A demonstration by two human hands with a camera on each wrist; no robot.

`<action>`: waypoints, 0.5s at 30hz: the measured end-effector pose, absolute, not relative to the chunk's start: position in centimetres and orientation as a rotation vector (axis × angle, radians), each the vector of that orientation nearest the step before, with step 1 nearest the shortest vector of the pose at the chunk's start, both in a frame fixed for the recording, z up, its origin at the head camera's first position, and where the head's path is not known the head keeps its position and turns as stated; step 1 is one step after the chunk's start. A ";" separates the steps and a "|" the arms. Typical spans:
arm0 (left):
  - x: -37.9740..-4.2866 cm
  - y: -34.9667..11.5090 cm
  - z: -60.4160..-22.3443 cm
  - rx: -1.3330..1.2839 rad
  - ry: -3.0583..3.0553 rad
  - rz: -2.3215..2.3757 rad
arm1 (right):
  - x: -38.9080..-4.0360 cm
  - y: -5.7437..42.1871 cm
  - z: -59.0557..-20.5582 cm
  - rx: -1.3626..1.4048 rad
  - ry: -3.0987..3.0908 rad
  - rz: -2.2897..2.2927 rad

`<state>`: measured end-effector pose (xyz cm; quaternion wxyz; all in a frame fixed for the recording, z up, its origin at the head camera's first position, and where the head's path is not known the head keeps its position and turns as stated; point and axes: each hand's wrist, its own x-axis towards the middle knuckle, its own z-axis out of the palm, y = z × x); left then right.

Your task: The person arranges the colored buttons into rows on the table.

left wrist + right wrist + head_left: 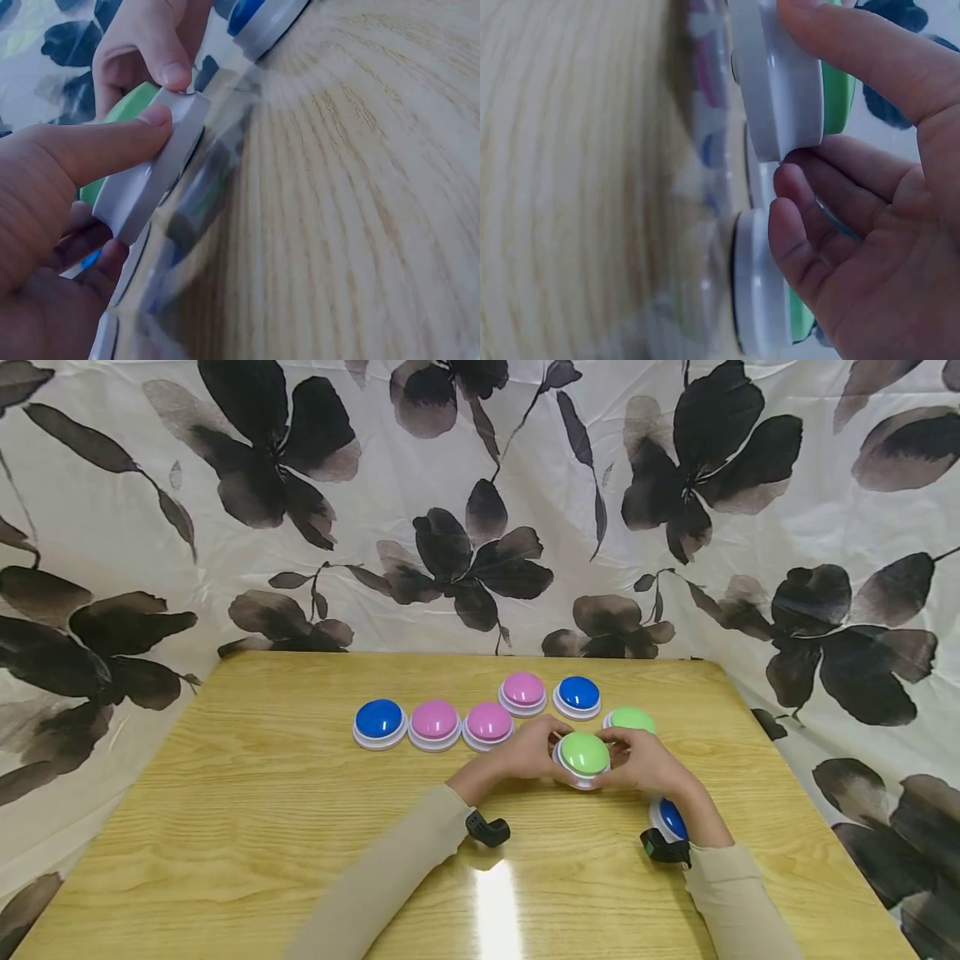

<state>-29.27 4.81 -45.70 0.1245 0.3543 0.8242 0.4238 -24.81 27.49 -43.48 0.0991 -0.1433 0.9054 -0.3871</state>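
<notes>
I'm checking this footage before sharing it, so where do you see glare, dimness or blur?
Head view: bright overall, with a hard white glare streak on the table; left wrist view: dimmer and bluish, table reflections smeared; right wrist view: dim too, table grain soft, though the held button looks fairly crisp.

Beige sleeves, black wristbands
</notes>
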 end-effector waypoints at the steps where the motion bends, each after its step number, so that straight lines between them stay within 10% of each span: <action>1: -29.2 4.6 -45.4 1.031 2.395 1.243 | -24.8 27.4 -43.4 -0.431 2.680 -1.151; 15: -28.7 0.1 -41.7 1.105 2.468 1.229 | -24.8 23.7 -40.7 -0.621 2.670 -1.254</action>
